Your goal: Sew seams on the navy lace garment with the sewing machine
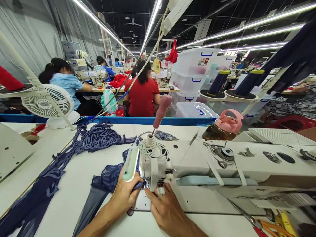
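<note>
Navy fabric is pinched by the left hand beside the sewing machine's foot; whether anything is gripped by the right hand's fingers cannot be told. Fingertips could be pricked if guided too near the needle.

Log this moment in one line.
left hand: on navy fabric | right hand: fingertip by sewing machine's needle area | scissors: lower right

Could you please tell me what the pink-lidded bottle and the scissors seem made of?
The bottle looks clear and glossy, plastic or perhaps glass: brown contents show through. Its pink lid is probably smooth plastic. The scissors have seemingly polished metal blades, given their silvery sheen; the orange handles are likely plastic.
</note>
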